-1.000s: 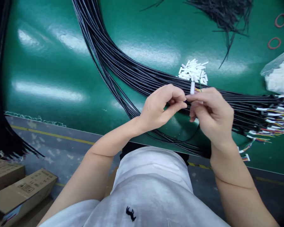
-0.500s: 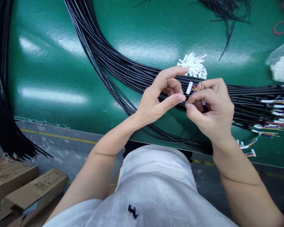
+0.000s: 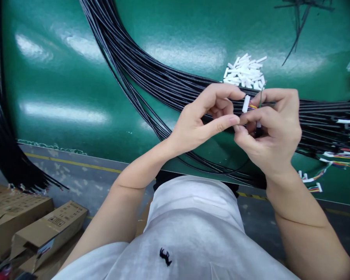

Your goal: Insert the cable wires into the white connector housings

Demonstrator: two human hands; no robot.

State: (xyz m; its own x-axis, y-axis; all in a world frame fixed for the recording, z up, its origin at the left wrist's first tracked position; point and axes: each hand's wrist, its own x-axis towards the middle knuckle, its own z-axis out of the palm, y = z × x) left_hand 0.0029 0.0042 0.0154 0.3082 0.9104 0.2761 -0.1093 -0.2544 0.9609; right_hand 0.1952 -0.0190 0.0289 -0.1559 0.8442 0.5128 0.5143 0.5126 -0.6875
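Above the worktop, the left hand is pinching a white connector, standing nearly upright, against coloured wires seemingly gripped in the right hand just beside it.

No legible text anywhere in frame. Cardboard box, lower left: a printed label patch with a few small handling-type symbols, too small and blurred to read. Second cardboard box behind it, at the left edge: faint printing on top, unreadable. White shirt, bottom centre: small black embroidered deer emblem, a logo mark with no lettering beside it. No numbers or signs to be made out.
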